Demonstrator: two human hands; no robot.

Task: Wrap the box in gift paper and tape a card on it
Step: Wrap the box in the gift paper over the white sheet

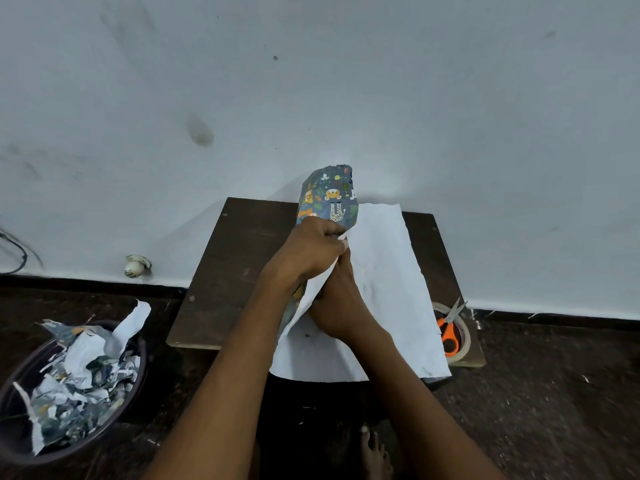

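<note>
Left hand [308, 252] pinches gift paper [377, 289] edge, folding it over the hidden box; right hand [337, 306] presses underneath, grip unclear.

Bare forearms, no sleeves; left hand [304, 252], right hand [341, 306], bare foot [375, 452].

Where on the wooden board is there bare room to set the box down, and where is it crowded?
Bare room: the left part of the board, between its left edge and the left hand. A thin strip shows at the back right corner. Crowded: the gift paper covers the middle and right, and the scissors sit on the tape roll at the front right corner.
</note>
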